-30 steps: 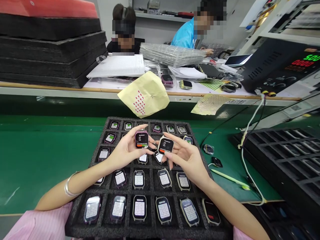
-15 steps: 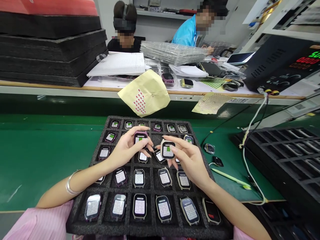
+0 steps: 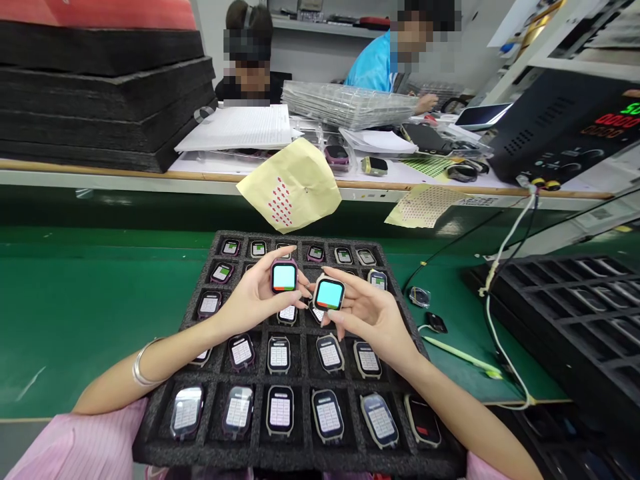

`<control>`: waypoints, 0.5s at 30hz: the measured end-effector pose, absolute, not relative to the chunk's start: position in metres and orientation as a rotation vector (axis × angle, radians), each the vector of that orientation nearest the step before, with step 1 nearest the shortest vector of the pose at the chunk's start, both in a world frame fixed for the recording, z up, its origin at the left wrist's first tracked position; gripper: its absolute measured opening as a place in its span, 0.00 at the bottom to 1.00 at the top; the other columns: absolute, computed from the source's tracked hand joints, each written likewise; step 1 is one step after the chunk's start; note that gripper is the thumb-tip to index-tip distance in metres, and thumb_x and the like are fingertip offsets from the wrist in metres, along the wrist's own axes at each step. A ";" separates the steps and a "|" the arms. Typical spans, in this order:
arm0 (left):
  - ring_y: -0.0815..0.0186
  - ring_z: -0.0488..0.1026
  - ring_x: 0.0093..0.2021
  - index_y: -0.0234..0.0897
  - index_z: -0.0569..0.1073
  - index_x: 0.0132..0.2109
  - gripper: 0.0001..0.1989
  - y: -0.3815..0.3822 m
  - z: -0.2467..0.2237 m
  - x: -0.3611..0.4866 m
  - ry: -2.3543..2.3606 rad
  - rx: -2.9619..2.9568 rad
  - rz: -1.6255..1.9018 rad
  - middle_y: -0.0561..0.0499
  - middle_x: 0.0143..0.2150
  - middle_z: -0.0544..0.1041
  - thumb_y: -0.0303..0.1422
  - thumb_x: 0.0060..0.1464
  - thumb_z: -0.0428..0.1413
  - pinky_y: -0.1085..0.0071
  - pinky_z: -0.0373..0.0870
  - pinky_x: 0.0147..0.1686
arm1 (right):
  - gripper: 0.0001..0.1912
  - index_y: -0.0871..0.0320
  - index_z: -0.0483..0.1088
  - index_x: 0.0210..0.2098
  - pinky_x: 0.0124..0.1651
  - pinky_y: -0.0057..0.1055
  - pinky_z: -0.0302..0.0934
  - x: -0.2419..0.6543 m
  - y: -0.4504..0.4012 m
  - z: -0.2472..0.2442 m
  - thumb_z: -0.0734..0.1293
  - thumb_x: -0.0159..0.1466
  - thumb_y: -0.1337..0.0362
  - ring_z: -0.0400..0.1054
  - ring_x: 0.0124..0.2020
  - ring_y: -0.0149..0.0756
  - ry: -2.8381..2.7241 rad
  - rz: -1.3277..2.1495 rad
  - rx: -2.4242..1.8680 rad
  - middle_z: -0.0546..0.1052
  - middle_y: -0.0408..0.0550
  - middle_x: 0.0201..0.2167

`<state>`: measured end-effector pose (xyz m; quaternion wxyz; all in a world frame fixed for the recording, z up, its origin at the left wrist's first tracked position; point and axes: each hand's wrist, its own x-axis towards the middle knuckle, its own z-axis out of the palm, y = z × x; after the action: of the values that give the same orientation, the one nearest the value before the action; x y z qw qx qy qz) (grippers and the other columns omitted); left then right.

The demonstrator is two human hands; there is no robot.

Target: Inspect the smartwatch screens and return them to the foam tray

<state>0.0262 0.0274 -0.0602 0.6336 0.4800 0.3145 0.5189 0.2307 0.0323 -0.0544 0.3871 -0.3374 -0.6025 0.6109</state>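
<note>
Over the middle of a black foam tray (image 3: 305, 373), my left hand (image 3: 256, 293) grips a purple smartwatch body (image 3: 285, 276) by its edges. Its screen glows cyan with a red and green strip along the bottom. Close beside it, my right hand (image 3: 373, 310) holds a pale-cased smartwatch body (image 3: 329, 294), tilted slightly, showing a similar cyan screen. Both watches face up toward me. Beneath them, the tray's compartments hold several more watch bodies, most lit with white list screens; one watch (image 3: 424, 421) at the near right has a dark screen with red.
Black foam trays (image 3: 100, 100) are stacked at the back left, and more trays (image 3: 565, 320) stand at the right. A power supply (image 3: 565, 127) with cables sits on the shelf. A green pen (image 3: 463, 358) lies right of the tray. Two people work behind the shelf.
Both watch screens have switched from white-and-green lists to cyan. The right hand's watch has moved slightly left, nearer the purple one, and both thumbs have come off the screens.
</note>
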 end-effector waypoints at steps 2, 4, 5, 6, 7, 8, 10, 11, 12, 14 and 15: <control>0.64 0.75 0.38 0.36 0.58 0.60 0.30 0.028 -0.061 0.026 0.732 1.091 1.179 0.47 0.40 0.73 0.28 0.52 0.60 0.67 0.77 0.36 | 0.30 0.52 0.64 0.59 0.23 0.27 0.67 0.232 0.034 -0.054 0.71 0.58 0.68 0.72 0.31 0.35 -1.576 1.546 -0.865 0.76 0.51 0.44; 0.64 0.75 0.38 0.37 0.58 0.59 0.31 0.027 -0.062 0.025 0.734 1.106 1.165 0.47 0.41 0.73 0.28 0.51 0.61 0.67 0.76 0.37 | 0.32 0.51 0.61 0.60 0.24 0.28 0.68 0.235 0.041 -0.056 0.71 0.58 0.67 0.71 0.31 0.35 -1.642 1.521 -0.880 0.76 0.51 0.44; 0.64 0.75 0.39 0.38 0.58 0.60 0.32 0.027 -0.063 0.025 0.727 1.120 1.157 0.46 0.42 0.73 0.27 0.50 0.62 0.67 0.76 0.37 | 0.33 0.52 0.60 0.61 0.24 0.29 0.68 0.236 0.047 -0.058 0.71 0.59 0.66 0.71 0.30 0.35 -1.694 1.489 -0.894 0.76 0.50 0.43; 0.63 0.75 0.40 0.39 0.57 0.60 0.34 0.027 -0.064 0.024 0.718 1.134 1.149 0.46 0.44 0.72 0.26 0.48 0.63 0.67 0.75 0.39 | 0.33 0.52 0.59 0.62 0.24 0.30 0.68 0.237 0.054 -0.061 0.71 0.59 0.65 0.70 0.30 0.35 -1.757 1.433 -0.918 0.76 0.50 0.41; 0.63 0.74 0.42 0.41 0.56 0.61 0.37 0.026 -0.065 0.023 0.712 1.147 1.140 0.46 0.45 0.71 0.26 0.47 0.63 0.66 0.75 0.40 | 0.33 0.53 0.59 0.62 0.24 0.30 0.67 0.239 0.063 -0.064 0.70 0.59 0.63 0.70 0.28 0.35 -1.832 1.349 -0.953 0.76 0.49 0.38; 0.63 0.74 0.43 0.43 0.55 0.61 0.38 0.026 -0.067 0.022 0.708 1.160 1.133 0.46 0.46 0.70 0.25 0.46 0.64 0.66 0.74 0.40 | 0.31 0.55 0.61 0.60 0.25 0.30 0.66 0.240 0.073 -0.068 0.71 0.59 0.62 0.69 0.27 0.35 -1.917 1.229 -0.997 0.76 0.47 0.34; 0.62 0.75 0.44 0.45 0.53 0.61 0.38 0.028 -0.071 0.020 0.707 1.188 1.109 0.48 0.46 0.69 0.26 0.47 0.63 0.65 0.74 0.41 | 0.27 0.57 0.66 0.56 0.29 0.33 0.66 0.241 0.093 -0.076 0.71 0.58 0.59 0.68 0.28 0.37 -2.104 0.920 -1.089 0.73 0.45 0.30; 0.62 0.75 0.43 0.45 0.53 0.60 0.35 0.031 -0.073 0.019 0.718 1.215 1.088 0.49 0.45 0.69 0.28 0.49 0.62 0.63 0.74 0.42 | 0.25 0.57 0.68 0.54 0.33 0.36 0.66 0.241 0.101 -0.081 0.71 0.57 0.59 0.69 0.31 0.39 -2.205 0.766 -1.112 0.73 0.46 0.32; 0.61 0.75 0.43 0.44 0.54 0.58 0.32 0.034 -0.075 0.018 0.746 1.271 1.062 0.49 0.44 0.69 0.29 0.51 0.60 0.62 0.73 0.42 | 0.24 0.58 0.69 0.52 0.38 0.38 0.66 0.241 0.108 -0.085 0.72 0.57 0.59 0.69 0.35 0.42 -2.306 0.638 -1.123 0.72 0.48 0.34; 0.59 0.75 0.44 0.41 0.57 0.55 0.25 0.045 -0.081 0.015 0.876 1.506 1.003 0.47 0.44 0.70 0.32 0.53 0.58 0.58 0.72 0.44 | 0.23 0.58 0.70 0.51 0.46 0.42 0.64 0.240 0.117 -0.092 0.72 0.56 0.60 0.68 0.43 0.47 -2.490 0.474 -1.109 0.70 0.52 0.41; 0.57 0.74 0.45 0.40 0.59 0.54 0.22 0.053 -0.085 0.013 0.967 1.676 0.969 0.45 0.46 0.70 0.32 0.54 0.57 0.56 0.70 0.46 | 0.24 0.58 0.70 0.52 0.48 0.43 0.63 0.240 0.119 -0.094 0.72 0.57 0.60 0.67 0.45 0.48 -2.559 0.440 -1.096 0.69 0.53 0.43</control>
<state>0.0131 0.0526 -0.0851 0.4695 0.6837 0.3946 0.3954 0.2402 0.1188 -0.0944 0.1607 -0.3837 -0.8962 0.1542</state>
